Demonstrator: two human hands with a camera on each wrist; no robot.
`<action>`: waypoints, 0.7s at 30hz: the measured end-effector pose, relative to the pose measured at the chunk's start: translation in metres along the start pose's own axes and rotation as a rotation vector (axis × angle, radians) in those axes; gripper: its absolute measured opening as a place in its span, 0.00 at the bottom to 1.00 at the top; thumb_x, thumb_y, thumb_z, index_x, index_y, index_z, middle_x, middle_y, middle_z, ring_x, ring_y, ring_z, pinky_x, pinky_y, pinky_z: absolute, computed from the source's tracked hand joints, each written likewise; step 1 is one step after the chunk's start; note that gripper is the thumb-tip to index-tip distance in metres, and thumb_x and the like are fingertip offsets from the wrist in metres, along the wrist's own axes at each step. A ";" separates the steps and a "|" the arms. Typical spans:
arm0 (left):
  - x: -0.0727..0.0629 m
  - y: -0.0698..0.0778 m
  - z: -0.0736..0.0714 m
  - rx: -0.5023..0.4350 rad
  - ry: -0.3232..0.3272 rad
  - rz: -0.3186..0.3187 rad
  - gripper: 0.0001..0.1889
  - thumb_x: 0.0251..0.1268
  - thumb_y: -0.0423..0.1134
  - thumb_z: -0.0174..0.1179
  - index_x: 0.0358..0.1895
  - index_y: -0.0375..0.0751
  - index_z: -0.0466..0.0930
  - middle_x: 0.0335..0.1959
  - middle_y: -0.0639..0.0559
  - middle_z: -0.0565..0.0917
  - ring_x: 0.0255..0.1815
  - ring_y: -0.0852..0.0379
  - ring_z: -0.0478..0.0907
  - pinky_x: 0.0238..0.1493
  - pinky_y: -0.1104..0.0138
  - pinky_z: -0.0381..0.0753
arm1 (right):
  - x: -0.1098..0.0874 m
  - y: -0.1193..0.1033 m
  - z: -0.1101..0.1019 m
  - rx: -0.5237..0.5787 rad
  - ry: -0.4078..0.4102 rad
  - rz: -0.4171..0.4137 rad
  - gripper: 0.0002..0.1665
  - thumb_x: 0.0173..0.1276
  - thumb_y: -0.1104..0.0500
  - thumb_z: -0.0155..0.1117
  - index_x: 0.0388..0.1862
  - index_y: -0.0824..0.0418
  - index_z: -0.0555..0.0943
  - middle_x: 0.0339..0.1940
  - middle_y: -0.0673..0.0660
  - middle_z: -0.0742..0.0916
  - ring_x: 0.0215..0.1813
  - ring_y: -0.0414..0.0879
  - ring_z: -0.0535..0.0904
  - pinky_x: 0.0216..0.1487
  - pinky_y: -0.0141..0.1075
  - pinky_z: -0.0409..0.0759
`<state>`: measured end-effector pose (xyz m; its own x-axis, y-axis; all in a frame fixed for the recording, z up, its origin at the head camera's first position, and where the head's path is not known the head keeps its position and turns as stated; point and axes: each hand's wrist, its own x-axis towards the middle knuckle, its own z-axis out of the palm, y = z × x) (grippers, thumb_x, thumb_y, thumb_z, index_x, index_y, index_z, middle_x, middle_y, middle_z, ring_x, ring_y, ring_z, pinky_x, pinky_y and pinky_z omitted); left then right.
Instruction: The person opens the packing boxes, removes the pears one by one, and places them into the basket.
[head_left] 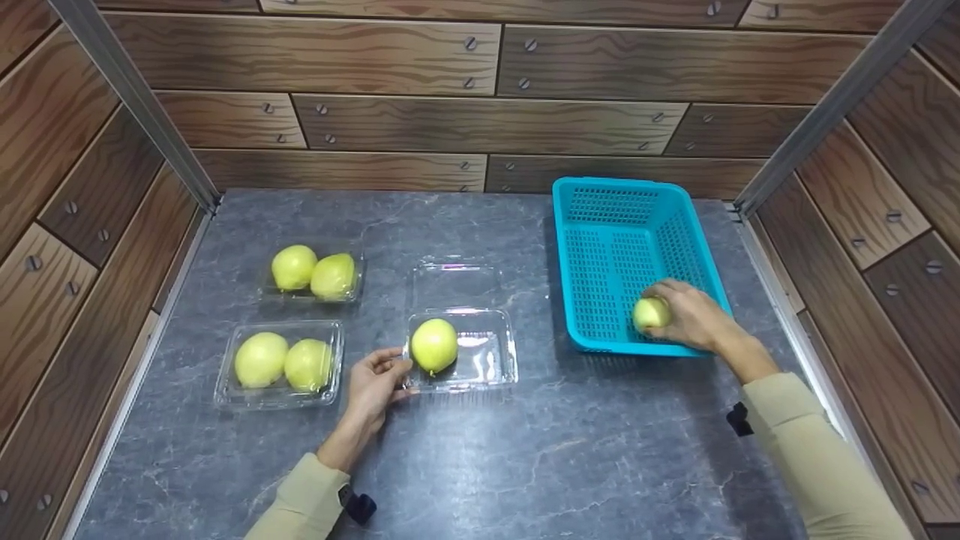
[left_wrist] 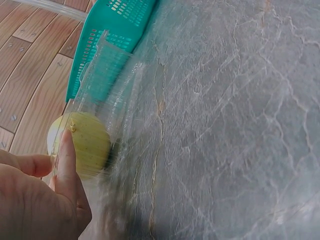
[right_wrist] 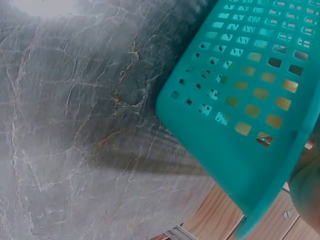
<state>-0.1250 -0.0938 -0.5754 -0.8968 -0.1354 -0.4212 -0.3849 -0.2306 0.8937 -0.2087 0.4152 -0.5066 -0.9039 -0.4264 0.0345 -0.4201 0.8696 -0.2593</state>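
In the head view, my left hand [head_left: 375, 384] pinches the left edge of an open clear plastic clamshell box [head_left: 480, 371]. One yellow-green pear [head_left: 434, 346] lies in the box's left half, and its clear lid [head_left: 454, 285] is folded back behind it. The left wrist view has my thumb and fingers [left_wrist: 66, 162] at the box wall, right before that pear [left_wrist: 92, 142]. Over at the right, my right hand [head_left: 688, 311] grips another pear [head_left: 651, 314] inside the blue-green plastic basket [head_left: 577, 289]. In the right wrist view, the basket wall [right_wrist: 220, 160] hides most of that hand.
Two clear boxes stand at the left, each with two pears: a rear box [head_left: 358, 289] and a front box [head_left: 225, 386]. All stand on a grey marbled table [head_left: 555, 457]. Wood-patterned walls [head_left: 397, 124] enclose the back and sides.
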 end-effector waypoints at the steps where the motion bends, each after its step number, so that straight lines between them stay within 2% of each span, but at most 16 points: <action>1: 0.000 0.000 0.000 -0.002 0.000 -0.001 0.21 0.66 0.26 0.66 0.61 0.24 0.76 0.32 0.54 0.76 0.27 0.63 0.75 0.24 0.71 0.91 | 0.000 0.001 0.000 0.000 0.000 0.001 0.32 0.58 0.55 0.82 0.59 0.66 0.83 0.56 0.70 0.86 0.55 0.68 0.84 0.48 0.62 0.88; 12: 0.000 0.001 0.000 0.009 0.001 0.002 0.21 0.67 0.26 0.66 0.61 0.25 0.77 0.34 0.53 0.77 0.28 0.61 0.76 0.23 0.72 0.90 | 0.001 0.008 0.002 0.014 -0.056 0.062 0.32 0.60 0.57 0.80 0.61 0.68 0.81 0.56 0.70 0.86 0.54 0.66 0.84 0.49 0.61 0.87; 21: 0.001 -0.001 0.000 -0.013 -0.005 0.010 0.21 0.66 0.25 0.65 0.61 0.22 0.76 0.32 0.54 0.77 0.27 0.62 0.76 0.25 0.71 0.92 | 0.002 0.011 0.006 0.016 -0.060 0.066 0.31 0.60 0.57 0.79 0.60 0.68 0.81 0.55 0.70 0.85 0.51 0.65 0.83 0.44 0.59 0.86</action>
<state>-0.1257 -0.0940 -0.5771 -0.9018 -0.1331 -0.4112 -0.3728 -0.2419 0.8958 -0.2145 0.4228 -0.5150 -0.9230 -0.3827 -0.0406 -0.3580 0.8925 -0.2742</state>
